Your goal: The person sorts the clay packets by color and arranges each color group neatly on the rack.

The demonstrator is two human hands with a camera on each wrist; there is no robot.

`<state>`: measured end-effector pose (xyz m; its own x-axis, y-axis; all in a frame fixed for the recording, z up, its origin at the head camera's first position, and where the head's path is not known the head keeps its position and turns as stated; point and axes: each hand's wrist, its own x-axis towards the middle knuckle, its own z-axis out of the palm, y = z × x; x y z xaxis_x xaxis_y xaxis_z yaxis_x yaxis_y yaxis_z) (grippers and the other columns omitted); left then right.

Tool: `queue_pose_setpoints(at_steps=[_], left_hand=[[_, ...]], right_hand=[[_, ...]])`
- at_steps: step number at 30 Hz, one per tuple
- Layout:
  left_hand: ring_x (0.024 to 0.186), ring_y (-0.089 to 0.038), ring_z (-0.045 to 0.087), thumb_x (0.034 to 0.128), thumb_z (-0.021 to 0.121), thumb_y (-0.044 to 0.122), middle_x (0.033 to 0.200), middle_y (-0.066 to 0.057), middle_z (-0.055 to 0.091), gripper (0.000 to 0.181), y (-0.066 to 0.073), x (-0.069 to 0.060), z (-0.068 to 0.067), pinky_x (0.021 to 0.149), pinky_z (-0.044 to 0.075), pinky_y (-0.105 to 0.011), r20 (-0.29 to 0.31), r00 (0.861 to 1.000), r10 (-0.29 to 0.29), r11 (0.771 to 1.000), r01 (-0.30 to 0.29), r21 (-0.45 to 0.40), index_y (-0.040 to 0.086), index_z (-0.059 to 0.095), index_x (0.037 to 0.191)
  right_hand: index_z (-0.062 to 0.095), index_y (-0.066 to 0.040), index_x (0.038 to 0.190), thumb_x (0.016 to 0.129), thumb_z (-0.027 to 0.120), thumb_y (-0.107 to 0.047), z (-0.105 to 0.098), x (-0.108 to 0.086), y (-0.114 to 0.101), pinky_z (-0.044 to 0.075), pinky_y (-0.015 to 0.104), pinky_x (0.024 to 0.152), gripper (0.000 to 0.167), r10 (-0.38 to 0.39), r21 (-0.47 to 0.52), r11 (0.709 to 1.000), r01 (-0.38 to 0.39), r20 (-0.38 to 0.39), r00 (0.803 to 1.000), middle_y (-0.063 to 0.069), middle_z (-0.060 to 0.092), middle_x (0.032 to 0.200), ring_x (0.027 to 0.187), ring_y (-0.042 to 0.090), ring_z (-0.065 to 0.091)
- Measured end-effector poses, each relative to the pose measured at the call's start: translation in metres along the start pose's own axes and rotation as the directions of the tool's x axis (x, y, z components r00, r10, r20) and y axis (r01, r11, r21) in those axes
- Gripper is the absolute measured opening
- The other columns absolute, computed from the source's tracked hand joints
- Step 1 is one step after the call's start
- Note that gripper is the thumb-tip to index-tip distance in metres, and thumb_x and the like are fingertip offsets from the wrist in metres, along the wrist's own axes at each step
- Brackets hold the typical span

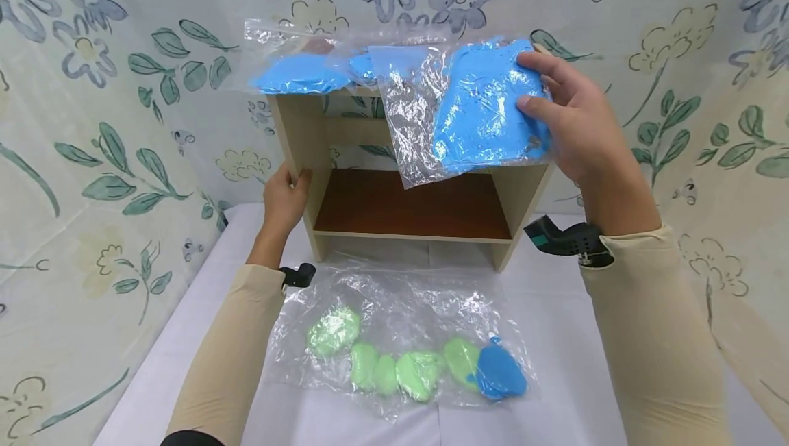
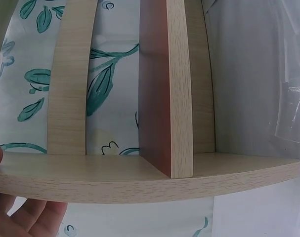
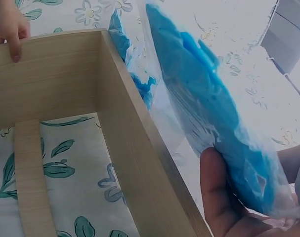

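My right hand (image 1: 579,114) pinches a clear zip bag of blue clay-like material (image 1: 487,107) at its right edge, thumb on the near face. The bag hangs tilted in front of the top of a small wooden shelf (image 1: 409,235). In the right wrist view, the bag (image 3: 204,94) stands on edge beside the shelf's top board (image 3: 140,138). My left hand (image 1: 285,199) grips the shelf's left side panel (image 2: 115,190), its thumb on the inner face and fingers outside. Another bag of blue material (image 1: 302,75) lies on the shelf top.
On the white-covered table (image 1: 555,336), a large clear plastic sheet or bag (image 1: 394,295) lies before the shelf. Several light green lumps (image 1: 419,374) and a blue lump (image 1: 501,372) are on or in it. Floral cloth (image 1: 154,90) hangs behind and at the sides.
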<state>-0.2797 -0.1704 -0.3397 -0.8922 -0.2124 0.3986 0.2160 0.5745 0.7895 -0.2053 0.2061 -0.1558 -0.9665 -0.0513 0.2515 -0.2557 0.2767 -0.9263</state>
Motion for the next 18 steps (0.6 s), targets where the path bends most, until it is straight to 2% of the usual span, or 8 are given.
queue_pose_setpoints(at_steps=[2,8,10,15,18], left_hand=[[0.127,-0.038,0.06,0.1022,0.049,0.032,0.141,-0.017,0.059,0.041,-0.001,0.0,0.0,0.099,0.054,-0.053,-0.003,1.0,0.007,1.0,-0.007,0.001,0.013,0.054,0.139],[0.126,-0.039,0.06,0.1025,0.048,0.032,0.141,-0.017,0.059,0.042,-0.002,0.001,-0.001,0.099,0.054,-0.053,-0.001,1.0,0.021,1.0,-0.021,0.015,0.013,0.053,0.139],[0.126,-0.039,0.06,0.1026,0.047,0.032,0.142,-0.017,0.058,0.042,-0.002,0.001,-0.001,0.099,0.053,-0.053,0.004,1.0,0.019,1.0,-0.019,0.014,0.013,0.053,0.14],[0.127,-0.038,0.059,0.1025,0.047,0.032,0.141,-0.017,0.059,0.042,-0.003,0.001,0.0,0.101,0.052,-0.053,0.0,1.0,0.017,1.0,-0.017,0.014,0.013,0.054,0.139],[0.129,-0.038,0.058,0.1027,0.046,0.032,0.143,-0.016,0.058,0.043,-0.003,0.001,0.0,0.103,0.051,-0.053,0.002,1.0,0.018,1.0,-0.018,0.013,0.014,0.053,0.14]], right_hand=[[0.04,-0.033,0.15,0.103,0.048,-0.016,0.001,0.004,-0.003,0.025,0.058,0.118,0.051,0.014,-0.005,1.0,-0.014,0.002,1.0,-0.02,0.01,0.166,0.156,0.03,0.014],[0.039,-0.03,0.151,0.103,0.048,-0.019,0.002,0.023,-0.014,0.018,0.049,0.124,0.05,0.057,0.048,0.997,-0.058,0.029,0.998,-0.006,0.012,0.168,0.155,0.028,0.018],[0.036,-0.029,0.153,0.103,0.048,-0.019,0.001,0.032,-0.018,0.016,0.044,0.126,0.052,0.073,0.052,0.996,-0.075,0.033,0.997,-0.006,0.011,0.168,0.155,0.025,0.017],[0.03,-0.025,0.156,0.103,0.048,-0.014,-0.001,0.054,-0.023,0.013,0.035,0.128,0.058,0.097,0.15,0.983,-0.102,0.036,0.995,-0.007,0.007,0.168,0.155,0.017,0.012],[0.028,-0.026,0.156,0.103,0.048,-0.014,0.0,0.063,-0.024,0.018,0.033,0.126,0.058,0.121,0.104,0.987,-0.123,0.017,0.992,-0.008,0.007,0.168,0.155,0.016,0.015]])
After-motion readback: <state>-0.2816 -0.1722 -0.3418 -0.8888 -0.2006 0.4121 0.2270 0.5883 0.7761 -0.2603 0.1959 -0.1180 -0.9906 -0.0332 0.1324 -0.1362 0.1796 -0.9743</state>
